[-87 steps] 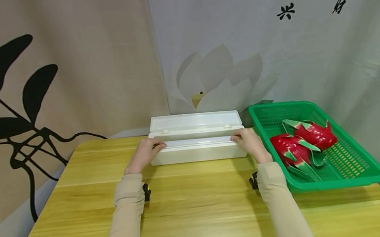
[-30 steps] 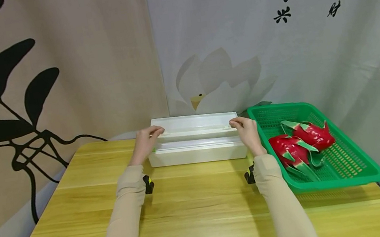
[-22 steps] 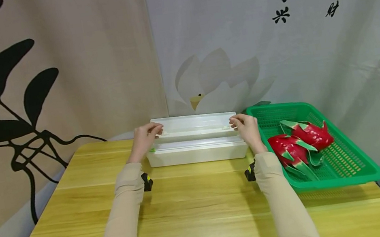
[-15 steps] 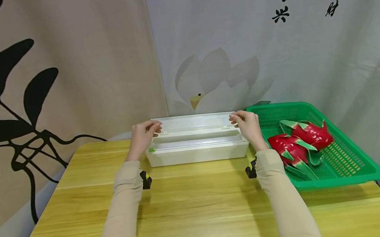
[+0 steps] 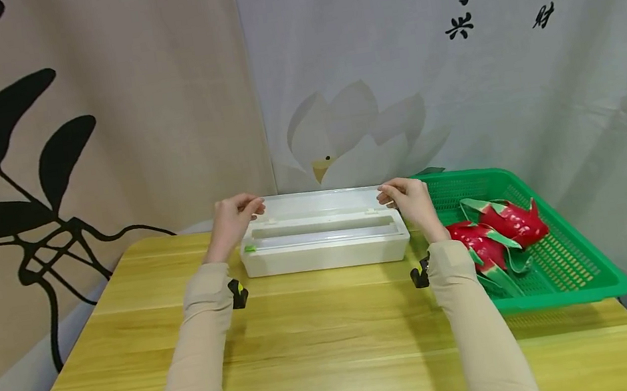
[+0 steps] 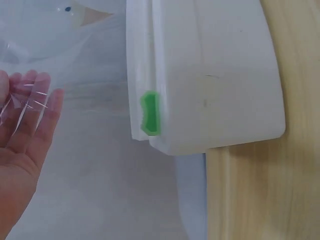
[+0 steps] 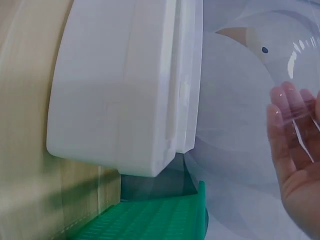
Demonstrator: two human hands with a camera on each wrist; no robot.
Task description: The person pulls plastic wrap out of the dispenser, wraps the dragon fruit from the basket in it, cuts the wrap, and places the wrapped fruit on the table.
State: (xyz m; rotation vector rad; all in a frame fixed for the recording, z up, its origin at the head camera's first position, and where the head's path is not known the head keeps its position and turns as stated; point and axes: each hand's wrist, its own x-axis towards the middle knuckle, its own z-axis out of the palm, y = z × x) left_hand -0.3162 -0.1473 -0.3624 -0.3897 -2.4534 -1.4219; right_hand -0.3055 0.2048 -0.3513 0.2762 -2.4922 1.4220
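A white cling film dispenser (image 5: 325, 258) stands at the back of the table with its lid (image 5: 323, 202) raised. My left hand (image 5: 231, 225) pinches one corner of a clear sheet of cling film (image 7: 291, 65) above the dispenser's left end. At the right end, my right hand (image 5: 410, 201) pinches the other side between thumb and fingers. In both wrist views the film lies across the fingers and shines in places; its full outline is hard to see. A green slider (image 6: 150, 114) sits at the left end of the dispenser's cutter edge.
To the right stands a green plastic basket (image 5: 594, 265) holding two red dragon fruits (image 5: 515, 223) with green scales, close by my right forearm. The wooden table (image 5: 336, 347) stretches in front of the dispenser. A printed curtain (image 5: 185, 106) hangs behind.
From the dispenser's opening, both hands have risen and moved slightly apart, drawing the cling film up. The green slider, first hidden by the left hand, now shows. The basket and dragon fruits stay put.
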